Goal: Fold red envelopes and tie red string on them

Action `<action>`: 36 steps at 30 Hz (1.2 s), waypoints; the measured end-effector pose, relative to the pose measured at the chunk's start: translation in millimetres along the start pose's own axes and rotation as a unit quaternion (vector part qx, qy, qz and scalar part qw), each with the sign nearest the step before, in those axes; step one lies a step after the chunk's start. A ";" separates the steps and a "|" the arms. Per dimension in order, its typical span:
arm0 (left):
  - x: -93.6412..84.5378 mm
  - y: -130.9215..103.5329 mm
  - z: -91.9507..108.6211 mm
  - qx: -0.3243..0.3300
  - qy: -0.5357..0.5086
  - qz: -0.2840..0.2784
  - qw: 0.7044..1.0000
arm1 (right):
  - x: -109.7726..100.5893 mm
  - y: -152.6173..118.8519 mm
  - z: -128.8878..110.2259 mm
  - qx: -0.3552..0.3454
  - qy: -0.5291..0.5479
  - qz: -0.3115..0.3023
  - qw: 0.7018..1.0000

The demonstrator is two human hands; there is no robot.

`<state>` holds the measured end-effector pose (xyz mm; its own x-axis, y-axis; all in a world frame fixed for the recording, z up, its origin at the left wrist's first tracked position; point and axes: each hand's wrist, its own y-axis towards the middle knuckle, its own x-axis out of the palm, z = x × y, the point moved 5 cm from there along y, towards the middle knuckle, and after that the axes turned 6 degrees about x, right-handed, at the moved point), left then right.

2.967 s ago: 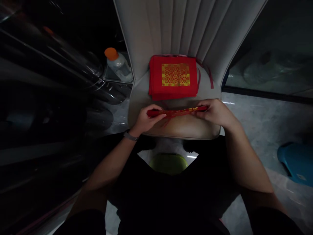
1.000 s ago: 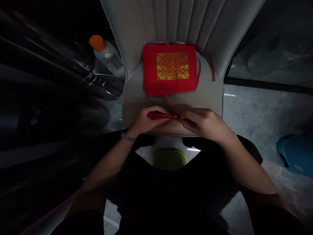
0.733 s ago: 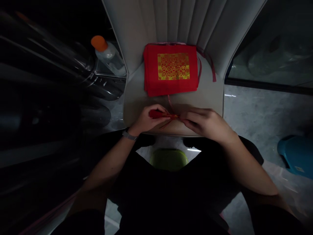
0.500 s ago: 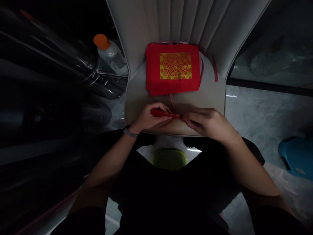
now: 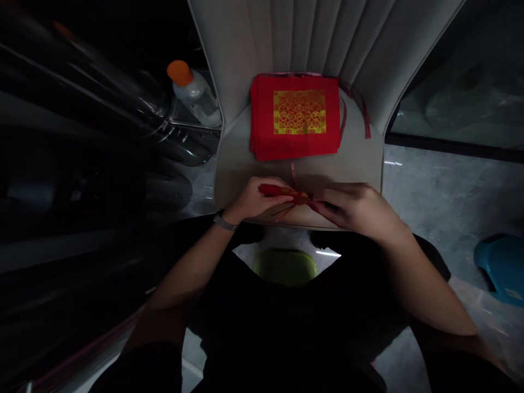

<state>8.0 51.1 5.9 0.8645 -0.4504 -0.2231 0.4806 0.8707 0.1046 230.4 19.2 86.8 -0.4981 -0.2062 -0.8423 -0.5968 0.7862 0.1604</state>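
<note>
Between my hands, low over the chair seat's front edge, is a bunched red packet with gold print (image 5: 301, 197); thin red strings hang from it. My left hand (image 5: 256, 197) is closed round its left end. At the other end, my right hand (image 5: 356, 204) pinches it, and its fingertips are partly hidden in shadow. A stack of red packets with a gold pattern (image 5: 264, 120) lies flat on the seat beyond my hands, with dark red ribbons (image 5: 365, 117) trailing off its right side.
The pale chair (image 5: 233, 164) has a ribbed back. To its left stands a bottle with an orange cap (image 5: 196, 98), near dark glossy tubes (image 5: 139, 103). A blue plastic item (image 5: 501, 267) is on the floor at right. Below the seat shows a green basin (image 5: 286, 265).
The whole view has shifted slightly, so things appear a little further right. Both hands keep their hold on the red packet, which shows more of its gold print near my right fingers.
</note>
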 end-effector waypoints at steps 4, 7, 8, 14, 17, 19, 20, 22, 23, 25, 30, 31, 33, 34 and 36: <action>0.8 -1.2 -1.4 0.013 -0.020 0.001 1.000 | -0.1 -1.1 -0.5 -0.001 -0.018 0.000 1.000; 0.8 -1.1 -2.0 0.001 -0.019 0.000 1.000 | 0.8 -1.8 1.1 0.010 -0.025 0.000 1.000; 0.7 -0.9 -1.7 -0.001 -0.019 0.000 1.000 | 1.2 -1.8 1.2 0.011 -0.021 -0.002 1.000; 0.3 0.0 0.0 0.009 -0.033 -0.001 0.999 | 2.9 -0.5 0.5 0.003 -0.021 -0.008 1.000; 0.0 -0.5 -2.3 0.006 -0.024 -0.004 1.000 | 1.6 -0.2 2.4 0.022 -0.008 -0.016 1.000; -0.4 -0.9 -4.1 0.006 -0.024 -0.003 1.000 | -1.6 -0.3 4.3 0.041 0.007 -0.009 0.999; -0.4 -1.0 -4.6 0.008 -0.026 -0.003 1.000 | -3.6 -0.2 4.9 0.048 0.011 -0.003 0.999; -0.5 -1.1 -5.0 0.011 -0.028 -0.002 1.000 | -6.5 0.3 4.0 0.044 0.012 0.008 0.999; -0.6 -1.0 -4.9 0.011 -0.027 -0.001 1.000 | -7.2 0.8 2.8 0.037 0.009 0.013 0.999; -0.7 -0.6 -4.1 0.012 -0.022 -0.001 1.000 | -6.5 2.4 0.8 0.033 -0.001 0.015 0.999; -1.0 0.0 -2.7 0.018 -0.010 -0.001 1.000 | 1.8 6.6 1.0 0.082 -0.007 -0.019 0.996; -0.8 0.0 -2.6 0.020 -0.011 -0.002 1.000 | 3.0 6.9 1.0 0.088 -0.006 -0.024 0.996; -0.4 0.0 -2.0 0.022 -0.014 -0.004 1.000 | 4.2 6.9 0.4 0.091 -0.008 -0.028 0.995; -0.1 0.0 -1.2 0.024 -0.016 -0.005 1.000 | 4.4 6.7 -0.3 0.088 -0.011 -0.026 0.996; -0.2 -0.1 1.1 0.028 -0.019 -0.004 0.999 | 3.6 6.5 -2.1 0.079 -0.019 -0.016 0.997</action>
<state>8.0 50.9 7.1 0.8650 -0.4655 -0.1873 0.4942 0.8551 0.1570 223.5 22.3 85.9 -0.4546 -0.2136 -0.8647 -0.5042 0.8620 0.0521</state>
